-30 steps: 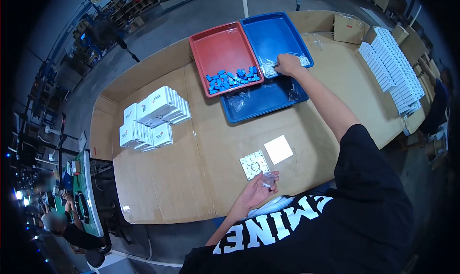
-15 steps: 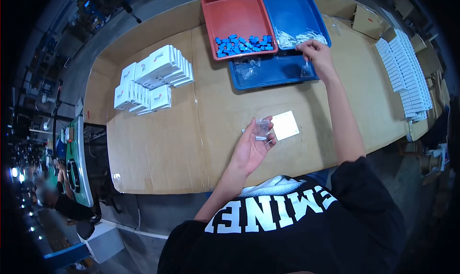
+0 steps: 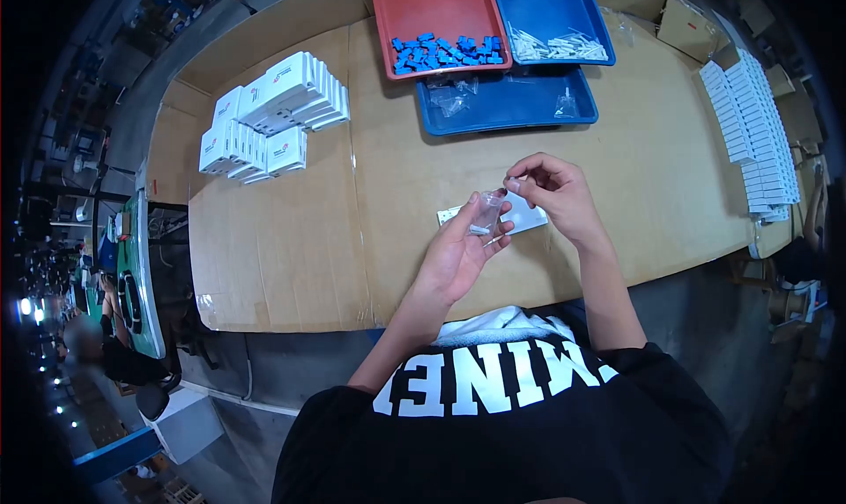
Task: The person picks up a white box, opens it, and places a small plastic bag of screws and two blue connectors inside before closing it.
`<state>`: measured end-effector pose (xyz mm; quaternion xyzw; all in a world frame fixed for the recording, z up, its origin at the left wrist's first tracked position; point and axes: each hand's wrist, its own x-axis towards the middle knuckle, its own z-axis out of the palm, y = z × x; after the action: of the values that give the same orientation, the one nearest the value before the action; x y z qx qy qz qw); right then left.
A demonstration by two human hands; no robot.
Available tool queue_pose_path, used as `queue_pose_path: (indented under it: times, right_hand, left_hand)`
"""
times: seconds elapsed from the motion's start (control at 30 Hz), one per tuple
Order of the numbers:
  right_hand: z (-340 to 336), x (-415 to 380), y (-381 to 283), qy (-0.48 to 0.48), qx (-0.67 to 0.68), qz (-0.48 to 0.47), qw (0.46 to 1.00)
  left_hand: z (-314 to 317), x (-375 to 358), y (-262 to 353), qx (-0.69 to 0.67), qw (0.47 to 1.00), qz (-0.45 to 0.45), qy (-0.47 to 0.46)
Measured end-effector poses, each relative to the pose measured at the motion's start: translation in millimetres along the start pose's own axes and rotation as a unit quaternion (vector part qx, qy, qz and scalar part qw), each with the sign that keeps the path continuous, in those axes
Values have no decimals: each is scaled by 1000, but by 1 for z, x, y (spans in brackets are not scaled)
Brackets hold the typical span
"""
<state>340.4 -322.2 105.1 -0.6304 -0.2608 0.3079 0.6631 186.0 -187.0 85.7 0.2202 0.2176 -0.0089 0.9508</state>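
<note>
My left hand (image 3: 460, 255) holds a small clear plastic bag (image 3: 486, 213) with a small white piece at its bottom. Close to the bag's upper end, my right hand (image 3: 555, 196) has thumb and forefinger pinched together; what they hold, if anything, is too small to make out. A white square plate (image 3: 527, 213) lies on the cardboard-covered table (image 3: 291, 266), partly behind my hands. Another small white piece (image 3: 448, 215) shows just left of my left hand's fingers.
Ahead are a red tray (image 3: 436, 11) of blue parts, a blue tray (image 3: 542, 6) of white pieces, and a lower blue tray (image 3: 511, 121) with clear bags. White boxes (image 3: 282, 85) stand left, more white packs (image 3: 753, 134) right. A person (image 3: 128, 354) is at far left.
My right hand has come back from the blue tray of white pieces to the bag in my left hand. The view has shifted, so the trays sit higher.
</note>
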Motion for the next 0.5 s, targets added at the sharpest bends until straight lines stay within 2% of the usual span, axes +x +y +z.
queue_pose_path:
  times: [0.13,0.23,0.3,0.33,0.4,0.43,0.5]
  right_hand:
    - [1,3,-12,-21,-4,8,1000]
    - [-6,6,-19,-69,-80,21,994]
    - [-7,11,-33,-117,-180,24,976]
    - [-9,13,-37,-117,-179,25,977]
    - [-11,17,-42,-195,-232,-26,952]
    - [-11,19,-44,-195,-232,-25,953]
    - [-11,20,-47,-254,-229,-63,937]
  left_hand:
    - [4,-3,-2,21,1000,-9,3]
    - [7,-5,-2,37,999,-16,-13]
    - [9,-5,-2,47,999,-16,-22]
    - [9,-5,-2,47,999,-16,-21]
    - [8,-5,-5,42,999,-21,-23]
    - [8,-4,-6,41,999,-22,-22]
    - [7,-3,-8,43,998,-29,-29]
